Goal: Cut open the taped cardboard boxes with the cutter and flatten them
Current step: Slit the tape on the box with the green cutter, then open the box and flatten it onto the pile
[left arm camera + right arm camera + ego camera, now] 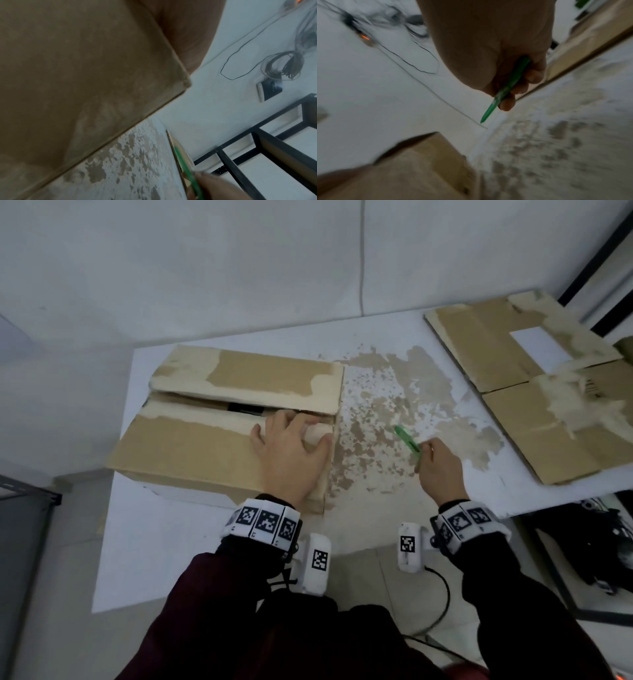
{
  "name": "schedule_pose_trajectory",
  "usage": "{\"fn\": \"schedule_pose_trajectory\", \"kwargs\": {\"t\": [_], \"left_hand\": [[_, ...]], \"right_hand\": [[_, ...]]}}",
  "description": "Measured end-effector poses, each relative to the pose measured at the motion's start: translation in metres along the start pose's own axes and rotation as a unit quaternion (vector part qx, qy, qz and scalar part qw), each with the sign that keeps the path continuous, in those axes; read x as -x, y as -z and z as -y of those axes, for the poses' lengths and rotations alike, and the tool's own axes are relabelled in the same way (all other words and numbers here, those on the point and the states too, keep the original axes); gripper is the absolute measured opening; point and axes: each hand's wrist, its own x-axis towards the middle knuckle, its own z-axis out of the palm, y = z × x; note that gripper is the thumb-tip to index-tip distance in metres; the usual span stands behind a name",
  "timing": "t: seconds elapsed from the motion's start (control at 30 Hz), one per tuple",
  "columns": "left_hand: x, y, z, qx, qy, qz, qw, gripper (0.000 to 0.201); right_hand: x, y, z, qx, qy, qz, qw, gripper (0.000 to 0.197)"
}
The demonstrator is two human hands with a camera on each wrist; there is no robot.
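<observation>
Cardboard box (219, 436): on desk (164, 546), top seam running left-right. Left hand (291, 453) spread flat on its right end. Cutter (407, 441) gripped in right hand (442, 467), just right of box.

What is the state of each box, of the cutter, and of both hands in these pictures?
Cardboard box: standing on the table, top flaps parted along the middle seam.
Flattened cardboard: lying flat at the table's far right.
Green cutter: gripped in the right hand, held above the table.
Left hand: resting on the box's near flap, fingers at the seam.
</observation>
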Motion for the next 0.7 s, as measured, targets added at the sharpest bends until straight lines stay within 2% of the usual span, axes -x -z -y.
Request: {"fn": "schedule_pose_trajectory", "kwargs": {"t": [0.07, 0.13, 0.23, 0.4, 0.47, 0.53, 0.6, 0.7], "left_hand": [[0.002, 0.0, 0.0, -0.017, -0.009, 0.006, 1.0, 0.038], [0.002, -0.001, -0.001, -0.038, -0.018, 0.014, 0.999, 0.047], [0.003, 0.0, -0.001, -0.062, -0.027, 0.027, 0.997, 0.05], [-0.001, -0.002, 0.001, -0.088, -0.036, 0.048, 0.994, 0.048], [-0.003, -0.001, 0.002, -0.075, -0.042, 0.044, 0.995, 0.045], [-0.004, 0.0, 0.003, -0.052, -0.051, 0.032, 0.997, 0.04], [-0.004, 0.001, 0.005, -0.035, -0.056, 0.036, 0.997, 0.036], [-0.003, 0.004, 0.01, 0.001, -0.082, 0.036, 0.996, 0.032]], "right_hand": [[-0.006, -0.014, -0.025, -0.023, -0.076, 0.02, 0.997, 0.028], [-0.01, -0.025, -0.044, -0.018, -0.094, 0.033, 0.995, 0.027], [-0.01, -0.035, -0.058, 0.022, -0.078, 0.034, 0.996, 0.031], [0.0, -0.036, -0.058, 0.15, -0.022, 0.031, 0.988, 0.046], [0.006, -0.029, -0.04, 0.099, 0.026, 0.007, 0.995, 0.049], [0.011, -0.02, -0.008, -0.003, 0.107, -0.021, 0.994, 0.047], [0.015, -0.01, 0.034, -0.059, 0.222, -0.023, 0.973, 0.05], [0.009, -0.009, 0.086, -0.01, 0.365, 0.058, 0.929, 0.054]]}}
